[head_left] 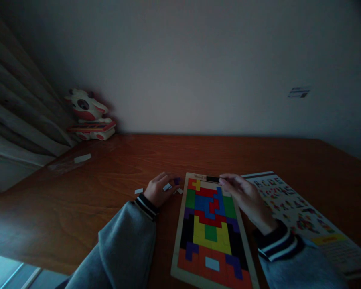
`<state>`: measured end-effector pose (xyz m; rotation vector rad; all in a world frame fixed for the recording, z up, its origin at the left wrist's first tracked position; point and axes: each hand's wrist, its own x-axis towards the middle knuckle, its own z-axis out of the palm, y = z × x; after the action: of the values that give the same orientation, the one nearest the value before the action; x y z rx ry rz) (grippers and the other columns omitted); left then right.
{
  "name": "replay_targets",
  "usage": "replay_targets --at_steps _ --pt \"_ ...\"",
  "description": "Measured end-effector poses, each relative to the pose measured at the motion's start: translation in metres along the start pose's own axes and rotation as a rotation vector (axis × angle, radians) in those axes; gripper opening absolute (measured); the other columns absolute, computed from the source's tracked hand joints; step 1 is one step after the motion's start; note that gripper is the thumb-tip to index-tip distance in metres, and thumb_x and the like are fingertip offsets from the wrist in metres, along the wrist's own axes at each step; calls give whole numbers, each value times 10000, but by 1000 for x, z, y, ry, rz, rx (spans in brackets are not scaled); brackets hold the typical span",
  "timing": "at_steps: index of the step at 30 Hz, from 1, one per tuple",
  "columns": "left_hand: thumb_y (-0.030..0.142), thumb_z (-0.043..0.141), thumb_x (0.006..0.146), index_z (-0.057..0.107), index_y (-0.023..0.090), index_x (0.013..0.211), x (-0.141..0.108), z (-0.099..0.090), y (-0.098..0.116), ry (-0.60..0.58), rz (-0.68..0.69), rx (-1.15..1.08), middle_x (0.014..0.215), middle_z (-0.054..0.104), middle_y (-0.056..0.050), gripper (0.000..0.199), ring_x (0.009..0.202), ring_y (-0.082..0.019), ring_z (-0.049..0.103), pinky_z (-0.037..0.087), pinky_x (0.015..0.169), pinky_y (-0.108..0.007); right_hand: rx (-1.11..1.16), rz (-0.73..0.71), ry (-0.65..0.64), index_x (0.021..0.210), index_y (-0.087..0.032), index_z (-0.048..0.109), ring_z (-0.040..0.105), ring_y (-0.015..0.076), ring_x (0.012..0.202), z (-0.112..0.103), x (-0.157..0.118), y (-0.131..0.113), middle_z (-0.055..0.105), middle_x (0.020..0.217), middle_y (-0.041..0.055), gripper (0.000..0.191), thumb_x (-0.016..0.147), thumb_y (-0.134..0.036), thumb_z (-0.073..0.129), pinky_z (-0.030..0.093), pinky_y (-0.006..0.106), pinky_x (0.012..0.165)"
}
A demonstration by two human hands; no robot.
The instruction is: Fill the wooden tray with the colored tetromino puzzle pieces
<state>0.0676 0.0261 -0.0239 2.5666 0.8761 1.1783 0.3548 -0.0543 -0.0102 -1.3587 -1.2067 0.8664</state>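
Note:
A wooden block-puzzle board [178, 245] lies in front of me, filled with red, yellow, green, blue, purple, black and orange pieces. A pale square [212, 263] shows among the orange pieces near its bottom. My right hand [243, 192] is over the board's upper right corner, its thumb and fingers pinched on the end of a black puzzle piece [212, 179] at the top rim. Left of the board, my left hand [161, 188] rests low over the table, fingers closed on a purple puzzle piece [177, 181]. Several white pieces [138, 191] lie around that hand.
A printed pattern sheet [307, 212] lies right of the board, partly under my right forearm. At the table's [114, 176] far left corner sits a cow-shaped toy keyboard [92, 116]. A whitish strip [82, 158] lies nearer, by the curtain [15, 104]. A wall stands behind.

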Motion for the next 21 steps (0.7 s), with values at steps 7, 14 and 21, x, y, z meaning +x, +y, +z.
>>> replay_targets --at_steps 7,14,21 --pt "275 685 867 610 199 1156 1 -1 6 6 41 -52 1060 696 -82 308 967 -179 681 578 866 -311 -311 -171 -452 902 -273 729 669 161 739 11 -21 -24 736 823 -14 185 806 -428 700 520 283 695" --pt "269 688 867 614 185 1151 -1 6 15 -11 83 -109 1066 690 -80 305 887 -145 678 590 804 -271 -316 -169 -468 887 -255 695 649 149 698 20 -24 -24 711 785 -19 179 815 -418 695 511 273 665" --pt "312 672 878 593 188 1148 0 15 36 -32 135 -168 1085 689 -88 307 945 -165 689 605 823 -291 -222 -120 -259 1028 -256 651 664 178 782 18 -18 -11 708 888 21 224 900 -419 569 538 307 694"
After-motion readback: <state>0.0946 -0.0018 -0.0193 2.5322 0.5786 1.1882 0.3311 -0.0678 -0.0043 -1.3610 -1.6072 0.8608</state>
